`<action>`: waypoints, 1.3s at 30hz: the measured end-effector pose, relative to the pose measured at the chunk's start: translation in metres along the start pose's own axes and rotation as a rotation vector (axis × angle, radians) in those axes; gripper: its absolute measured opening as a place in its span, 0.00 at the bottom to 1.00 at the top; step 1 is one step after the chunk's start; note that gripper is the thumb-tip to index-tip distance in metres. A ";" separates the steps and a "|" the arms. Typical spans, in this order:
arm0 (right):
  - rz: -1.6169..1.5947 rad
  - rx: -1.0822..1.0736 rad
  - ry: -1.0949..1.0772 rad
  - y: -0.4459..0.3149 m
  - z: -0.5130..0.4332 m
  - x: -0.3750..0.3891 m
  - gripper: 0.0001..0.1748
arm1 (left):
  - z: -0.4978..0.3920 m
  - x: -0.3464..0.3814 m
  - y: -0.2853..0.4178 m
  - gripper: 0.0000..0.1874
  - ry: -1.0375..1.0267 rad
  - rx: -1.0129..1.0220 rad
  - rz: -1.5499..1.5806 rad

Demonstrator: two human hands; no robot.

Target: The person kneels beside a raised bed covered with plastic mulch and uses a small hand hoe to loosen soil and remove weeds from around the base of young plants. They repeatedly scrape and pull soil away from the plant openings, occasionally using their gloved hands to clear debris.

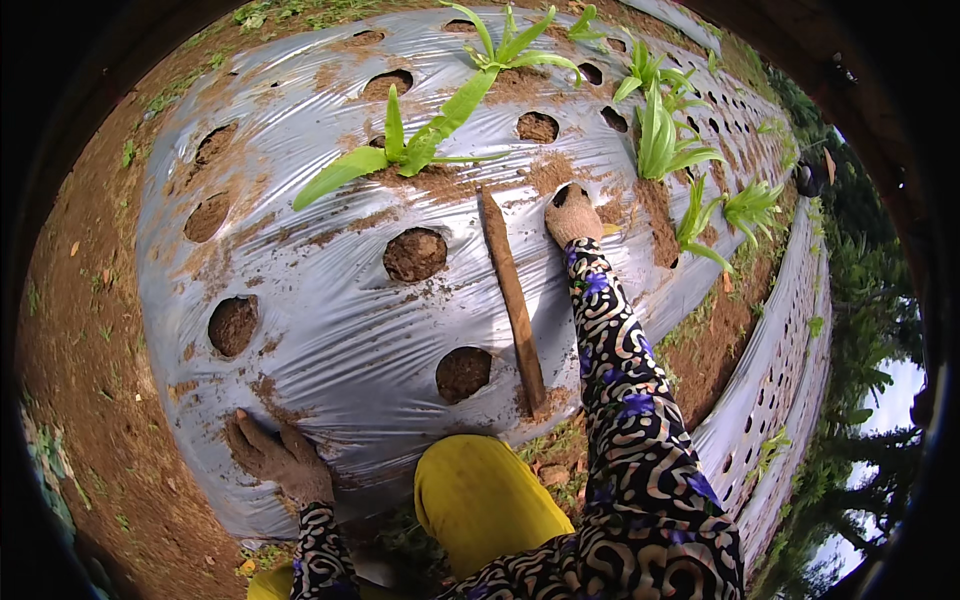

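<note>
My gloved right hand (574, 217) reaches down at a hole in the silver plastic mulch sheet (337, 315). Its fingers are hidden in the opening, so whether they hold anything is not visible. To its left, a flat wooden stick (514, 307) lies lengthwise on the sheet. Resting at the sheet's near left, my gloved left hand (283, 459) has its fingers apart and shows nothing in its grasp. Soil-filled holes lie between the hands, among them a round hole (415, 255) and a nearer hole (463, 374).
A leafy green seedling (409, 150) stands beyond the stick, and several more seedlings (660, 139) grow to the right. Bare soil (90, 360) borders the left side. Another mulched bed (772, 390) runs along the right. My yellow-clad knee (480, 487) is against the near edge.
</note>
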State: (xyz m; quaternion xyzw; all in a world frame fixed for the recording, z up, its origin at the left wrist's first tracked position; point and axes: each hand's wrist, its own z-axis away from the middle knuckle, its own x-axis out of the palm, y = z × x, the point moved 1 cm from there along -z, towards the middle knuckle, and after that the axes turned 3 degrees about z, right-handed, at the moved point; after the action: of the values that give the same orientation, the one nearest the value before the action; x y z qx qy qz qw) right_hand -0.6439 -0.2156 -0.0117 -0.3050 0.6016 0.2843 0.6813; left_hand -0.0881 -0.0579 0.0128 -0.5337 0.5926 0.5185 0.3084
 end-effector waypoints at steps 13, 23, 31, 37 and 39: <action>-0.308 -0.073 0.196 0.002 0.009 0.005 0.20 | 0.000 -0.002 0.001 0.33 0.002 -0.006 0.014; -0.208 -0.147 -0.007 0.029 0.019 -0.008 0.31 | 0.000 -0.002 0.000 0.33 0.001 0.010 0.011; -0.302 0.100 0.235 0.014 0.010 0.012 0.27 | 0.000 -0.001 -0.001 0.33 -0.018 -0.021 -0.005; -0.541 0.020 0.407 0.020 0.024 0.013 0.24 | 0.000 -0.001 0.001 0.33 -0.012 -0.012 -0.005; -0.289 -0.049 0.324 0.016 0.027 0.011 0.28 | -0.001 -0.001 0.000 0.33 -0.010 -0.007 -0.005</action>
State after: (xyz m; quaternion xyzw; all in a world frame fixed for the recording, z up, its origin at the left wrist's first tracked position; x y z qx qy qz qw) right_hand -0.6376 -0.1844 -0.0219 -0.4461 0.6463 0.1456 0.6017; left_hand -0.0876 -0.0580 0.0141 -0.5335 0.5882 0.5224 0.3107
